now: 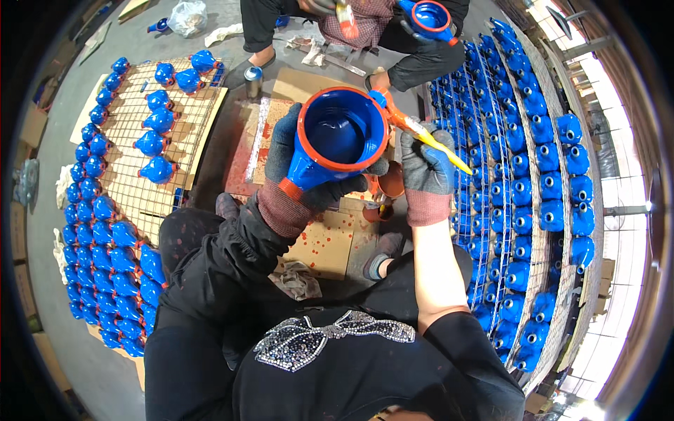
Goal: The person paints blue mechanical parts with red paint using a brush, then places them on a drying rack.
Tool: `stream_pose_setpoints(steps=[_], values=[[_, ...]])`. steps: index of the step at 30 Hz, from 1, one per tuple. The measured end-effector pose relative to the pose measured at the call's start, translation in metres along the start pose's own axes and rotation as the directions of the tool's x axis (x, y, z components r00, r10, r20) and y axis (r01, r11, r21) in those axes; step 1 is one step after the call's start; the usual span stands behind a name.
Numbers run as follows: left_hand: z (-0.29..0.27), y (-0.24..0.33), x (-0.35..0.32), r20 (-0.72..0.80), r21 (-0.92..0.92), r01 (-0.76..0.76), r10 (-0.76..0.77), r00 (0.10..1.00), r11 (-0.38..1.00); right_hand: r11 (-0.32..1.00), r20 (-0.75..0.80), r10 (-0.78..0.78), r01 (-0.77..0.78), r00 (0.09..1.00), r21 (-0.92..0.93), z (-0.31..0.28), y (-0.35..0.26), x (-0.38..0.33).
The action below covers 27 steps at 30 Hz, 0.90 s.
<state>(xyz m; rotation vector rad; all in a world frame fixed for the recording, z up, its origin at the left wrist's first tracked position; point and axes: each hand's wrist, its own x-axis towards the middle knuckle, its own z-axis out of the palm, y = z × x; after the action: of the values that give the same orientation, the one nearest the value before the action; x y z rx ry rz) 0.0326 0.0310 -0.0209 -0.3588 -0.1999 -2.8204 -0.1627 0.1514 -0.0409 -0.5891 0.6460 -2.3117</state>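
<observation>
Grey workshop floor, crowded with racks of blue castings around a seated painter.

Left hand [298, 168], gloved, is clamped on the blue funnel-shaped casting [337, 137], held mouth-up above the spattered cardboard [326, 242]. Right hand [426, 168] is closed around a yellow-handled brush [421, 130] whose tip touches the casting's orange rim. Wire racks [151, 189] crowd both sides; little open room remains beyond the casting, where a co-worker [365, 21] sits.

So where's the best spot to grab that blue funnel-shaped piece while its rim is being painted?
Probably by the narrow neck, from below, as the left hand does now. The blue piece flares to a wide mouth facing up, and its orange rim looks freshly painted where the brush in the right hand touches, so the neck keeps fingers away from it.
</observation>
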Motion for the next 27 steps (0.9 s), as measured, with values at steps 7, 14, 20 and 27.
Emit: stream_pose_setpoints(steps=[7, 14, 20, 27], values=[[-0.020, -0.008, 0.007, -0.108, 0.432, -0.055, 0.112, 0.988, 0.900, 0.995, -0.030, 0.066, -0.064, 0.997, 0.071, -0.003, 0.006, 0.013], [-0.026, -0.002, -0.003, 0.305, 0.888, -0.417, 0.430, 0.849, 0.193, 0.931, -0.031, 0.098, -0.103, 0.995, -0.350, -0.005, 0.001, 0.015], [0.018, 0.018, 0.005, 0.750, 0.651, -0.623, 0.492, 0.441, -0.434, 0.517, 0.133, 0.085, 0.070, 0.987, -0.853, -0.018, -0.001, -0.001], [0.017, 0.071, -0.068, 0.267, 0.726, -0.596, 0.657, 0.705, 0.344, 0.176, 0.312, 0.346, 0.266, 0.885, -0.948, 0.018, 0.001, -0.033]])
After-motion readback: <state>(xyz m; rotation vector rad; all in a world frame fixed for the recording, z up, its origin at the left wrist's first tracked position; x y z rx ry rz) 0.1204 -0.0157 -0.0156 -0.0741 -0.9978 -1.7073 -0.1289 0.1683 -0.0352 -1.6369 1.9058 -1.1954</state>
